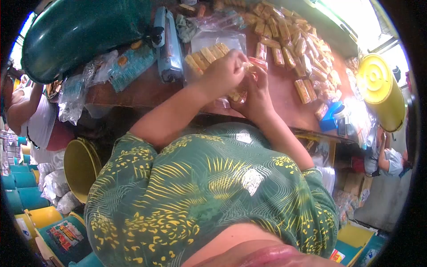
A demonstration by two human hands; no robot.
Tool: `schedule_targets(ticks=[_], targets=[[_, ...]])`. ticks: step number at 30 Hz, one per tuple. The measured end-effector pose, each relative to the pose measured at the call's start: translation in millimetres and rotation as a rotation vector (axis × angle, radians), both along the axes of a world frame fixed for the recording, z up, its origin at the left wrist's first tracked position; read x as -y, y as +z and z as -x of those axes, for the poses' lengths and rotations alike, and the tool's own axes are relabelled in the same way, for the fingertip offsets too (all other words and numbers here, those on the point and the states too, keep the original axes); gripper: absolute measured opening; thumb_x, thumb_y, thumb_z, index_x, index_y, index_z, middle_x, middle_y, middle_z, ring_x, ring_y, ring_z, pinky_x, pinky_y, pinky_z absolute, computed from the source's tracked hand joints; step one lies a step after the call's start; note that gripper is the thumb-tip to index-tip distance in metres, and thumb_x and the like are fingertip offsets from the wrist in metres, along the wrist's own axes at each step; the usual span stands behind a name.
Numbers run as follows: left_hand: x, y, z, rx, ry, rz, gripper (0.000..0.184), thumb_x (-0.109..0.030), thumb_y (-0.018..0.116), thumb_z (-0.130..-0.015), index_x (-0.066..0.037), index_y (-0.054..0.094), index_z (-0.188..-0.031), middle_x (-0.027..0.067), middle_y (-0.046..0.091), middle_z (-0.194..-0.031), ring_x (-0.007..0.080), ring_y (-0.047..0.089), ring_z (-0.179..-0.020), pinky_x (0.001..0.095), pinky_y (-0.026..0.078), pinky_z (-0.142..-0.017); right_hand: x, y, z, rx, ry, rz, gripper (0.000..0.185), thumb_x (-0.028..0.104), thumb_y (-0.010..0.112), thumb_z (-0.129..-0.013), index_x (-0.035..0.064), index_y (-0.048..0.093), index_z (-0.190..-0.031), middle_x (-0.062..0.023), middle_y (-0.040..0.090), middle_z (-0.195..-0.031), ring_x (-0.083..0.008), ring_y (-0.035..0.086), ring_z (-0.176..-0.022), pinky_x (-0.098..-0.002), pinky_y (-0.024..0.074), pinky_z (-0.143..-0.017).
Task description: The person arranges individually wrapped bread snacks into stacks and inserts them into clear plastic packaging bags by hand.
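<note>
Red-marked packet (258,63): I saw 1, in the closed grip of left hand (224,71) and right hand (257,95); 1 blue device (169,49) sat on brown worktop (284,107), 2 people (33,111) beyond.

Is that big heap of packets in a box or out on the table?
Out: the wrapped packets lie loose in a heap on the brown table, to the right of the right hand.

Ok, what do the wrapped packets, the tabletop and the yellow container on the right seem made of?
Wrapped packets: clear, glossy plastic film, likely, from the glints and see-through wrapping.
Tabletop: reddish-brown, perhaps wood or laminate; the smooth surface leaves it open.
Yellow container: probably moulded plastic, semi-gloss, given its even colour and ringed end.
</note>
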State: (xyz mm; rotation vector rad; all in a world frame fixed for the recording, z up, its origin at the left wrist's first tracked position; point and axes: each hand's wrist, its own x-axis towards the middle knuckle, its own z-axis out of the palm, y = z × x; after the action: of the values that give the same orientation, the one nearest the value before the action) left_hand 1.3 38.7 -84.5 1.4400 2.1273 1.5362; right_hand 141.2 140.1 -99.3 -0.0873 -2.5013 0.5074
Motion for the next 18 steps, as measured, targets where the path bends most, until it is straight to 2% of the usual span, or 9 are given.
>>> schedule_targets(ticks=[3, 4, 7, 8, 9, 12, 14, 15, 18], targets=[[-9.2, 14.3, -31.4, -0.211, -0.067, -0.097, 0.017, -0.01, 0.058, -0.092, -0.006, 0.059, -0.108, 0.0156, 0.066, -0.086, 0.0336, 0.067, -0.08, 0.0447, 0.054, -0.072, -18.9, 3.1, 1.0, -0.026, 0.016, -0.256, 0.068, 0.02, 0.08, -0.073, 0.0033, 0.051, -0.132, -0.0188, 0.042, -0.138, -0.0377, 0.042, -0.13, -0.0465, 0.0441, -0.106], [-8.5, 13.8, -41.7, -0.292, -0.11, -0.181, 0.015, -0.009, 0.058, -0.091, -0.006, 0.06, -0.106, 0.0159, 0.066, -0.086, 0.0353, 0.067, -0.08, 0.0464, 0.054, -0.073, -27.0, -0.1, -2.5, -0.032, 0.03, -0.105, 0.065, 0.021, 0.077, -0.077, 0.0033, 0.049, -0.133, -0.0175, 0.043, -0.138, -0.0342, 0.046, -0.127, -0.0448, 0.0456, -0.105], [-3.9, 4.5, -57.0, -0.36, -0.239, -0.117, 0.013, -0.008, 0.057, -0.089, -0.009, 0.063, -0.101, 0.0159, 0.068, -0.087, 0.0355, 0.067, -0.082, 0.0461, 0.054, -0.076, -50.9, -28.0, -7.2, -0.21, 0.104, 1.156, 0.057, 0.023, 0.07, -0.09, 0.0034, 0.044, -0.136, -0.0137, 0.044, -0.139, -0.0236, 0.057, -0.117, -0.0399, 0.0498, -0.101], [-3.4, 0.4, -57.6, -0.398, -0.288, -0.136, 0.014, -0.008, 0.057, -0.09, -0.009, 0.064, -0.101, 0.0161, 0.068, -0.087, 0.0353, 0.068, -0.083, 0.0456, 0.054, -0.076, -58.7, -34.9, -10.7, -0.147, 0.082, 0.995, 0.057, 0.02, 0.07, -0.09, 0.0031, 0.041, -0.137, -0.0138, 0.044, -0.138, -0.0235, 0.056, -0.119, -0.0388, 0.0493, -0.102], [-2.5, 6.4, -57.6, -0.3, -0.288, -0.107, 0.015, -0.008, 0.056, -0.091, -0.009, 0.065, -0.103, 0.0171, 0.069, -0.09, 0.035, 0.068, -0.088, 0.0446, 0.053, -0.079, -49.9, -29.5, -18.7, -0.139, -0.044, 0.503, 0.054, 0.015, 0.067, -0.092, 0.002, 0.041, -0.138, -0.0139, 0.045, -0.137, -0.0231, 0.056, -0.12, -0.038, 0.0489, -0.103], [-10.2, 21.1, -53.2, -0.186, -0.233, 0.017, 0.016, -0.005, 0.057, -0.09, -0.009, 0.066, -0.104, 0.0193, 0.069, -0.096, 0.0348, 0.068, -0.092, 0.0447, 0.053, -0.08, -20.8, -25.8, -13.1, -0.287, 0.253, 1.327, 0.042, 0.013, 0.056, -0.098, 0.0028, 0.046, -0.137, -0.0153, 0.05, -0.136, -0.0254, 0.054, -0.124, -0.0391, 0.0462, -0.106], [-14.5, 6.6, -61.6, -0.254, -0.281, -0.026, 0.016, -0.007, 0.06, -0.088, -0.007, 0.064, -0.103, 0.0179, 0.065, -0.098, 0.037, 0.066, -0.091, 0.0461, 0.052, -0.08, -25.9, -37.2, -7.6, -0.179, 0.188, 1.177, 0.039, 0.017, 0.052, -0.101, 0.0037, 0.046, -0.138, -0.0158, 0.052, -0.135, -0.0262, 0.053, -0.125, -0.0404, 0.046, -0.106], [-10.9, 6.7, -69.1, -0.304, -0.352, -0.065, 0.016, -0.008, 0.061, -0.087, -0.007, 0.063, -0.103, 0.0171, 0.065, -0.097, 0.0375, 0.065, -0.091, 0.0463, 0.052, -0.079, -49.4, -48.4, -12.0, -0.171, 0.42, 1.782, 0.041, 0.018, 0.05, -0.102, 0.0036, 0.044, -0.14, -0.0155, 0.054, -0.136, -0.0258, 0.054, -0.125, -0.0401, 0.046, -0.104], [-6.5, 4.4, -74.1, -0.381, -0.442, -0.021, 0.017, -0.009, 0.062, -0.086, -0.008, 0.061, -0.103, 0.0147, 0.062, -0.094, 0.0387, 0.064, -0.09, 0.0467, 0.052, -0.081, -52.7, -63.5, -11.5, 0.03, 0.256, 1.349, 0.043, 0.016, 0.053, -0.1, 0.0037, 0.045, -0.14, -0.0156, 0.055, -0.134, -0.0254, 0.055, -0.124, -0.04, 0.0463, -0.103]])
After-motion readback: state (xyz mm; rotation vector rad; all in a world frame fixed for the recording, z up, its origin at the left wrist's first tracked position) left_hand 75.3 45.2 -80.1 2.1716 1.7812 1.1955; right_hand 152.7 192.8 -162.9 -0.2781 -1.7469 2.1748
